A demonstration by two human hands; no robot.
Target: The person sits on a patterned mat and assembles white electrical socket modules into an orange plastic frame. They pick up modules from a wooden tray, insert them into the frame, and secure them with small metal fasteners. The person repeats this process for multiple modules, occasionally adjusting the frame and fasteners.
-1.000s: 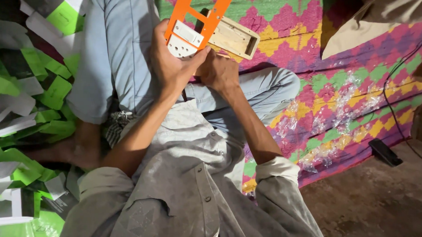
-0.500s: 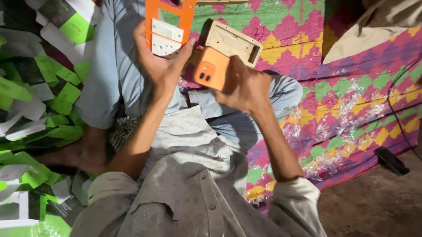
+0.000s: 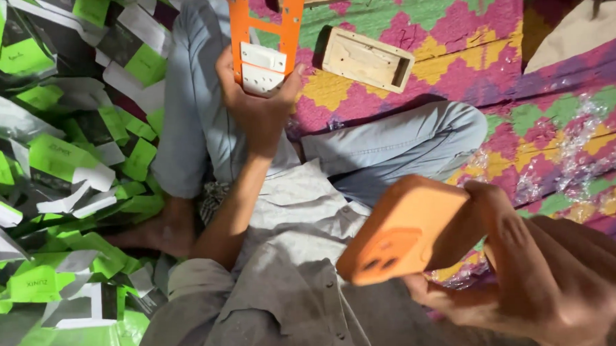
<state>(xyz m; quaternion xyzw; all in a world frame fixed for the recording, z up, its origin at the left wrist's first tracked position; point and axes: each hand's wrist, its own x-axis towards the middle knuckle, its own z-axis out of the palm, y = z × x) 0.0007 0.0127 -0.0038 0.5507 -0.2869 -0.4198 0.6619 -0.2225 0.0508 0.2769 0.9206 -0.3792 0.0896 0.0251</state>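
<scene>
Patterned quilt (image 3: 453,25) covers the floor. Left hand (image 3: 261,106) grips the stiff, light orange switch plate (image 3: 262,38) by its lower end; right hand (image 3: 557,280) clasps a smooth, possibly slippery orange-cased phone (image 3: 399,231) near the lap.

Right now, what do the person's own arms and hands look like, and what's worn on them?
Both hands are bare: no gloves, rings or watch visible. The left hand leads to a bare forearm, with a grey shirt sleeve rolled above the elbow. The right hand fills the lower right corner; its sleeve is out of frame.
</scene>
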